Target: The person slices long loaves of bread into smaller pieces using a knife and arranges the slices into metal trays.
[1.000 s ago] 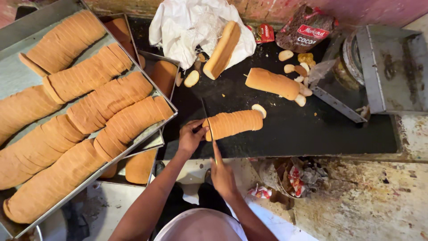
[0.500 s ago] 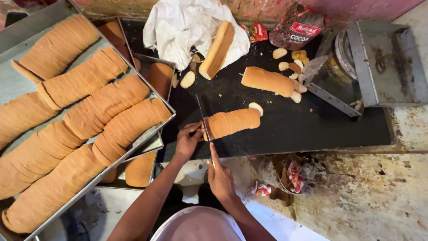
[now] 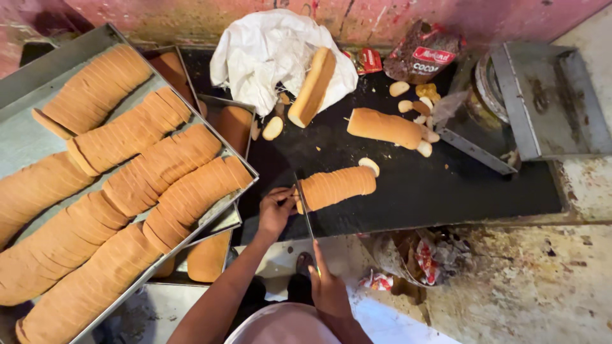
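A long sliced bread loaf (image 3: pixel 338 185) lies across the black work surface (image 3: pixel 433 191). My left hand (image 3: pixel 275 209) grips the loaf's near-left end and steadies the slices. My right hand (image 3: pixel 328 290) holds the handle of a long knife (image 3: pixel 305 207), whose blade stands against the left end of the loaf, right beside my left fingers. Two uncut loaves lie farther back: one (image 3: pixel 384 127) on the black surface and one (image 3: pixel 312 88) resting on a crumpled white sheet (image 3: pixel 268 51).
A large metal tray (image 3: pixel 25 137) at left carries several rows of sliced bread, stacked over other trays with loaves. Cut end pieces (image 3: pixel 421 121) lie by a dark packet (image 3: pixel 424 57) and metal tins (image 3: pixel 542 102) at right. Rubbish sits on the floor below.
The view has shifted slightly. My hands and the knife stay at the left end of the sliced loaf, with the blade now close against the end slice.
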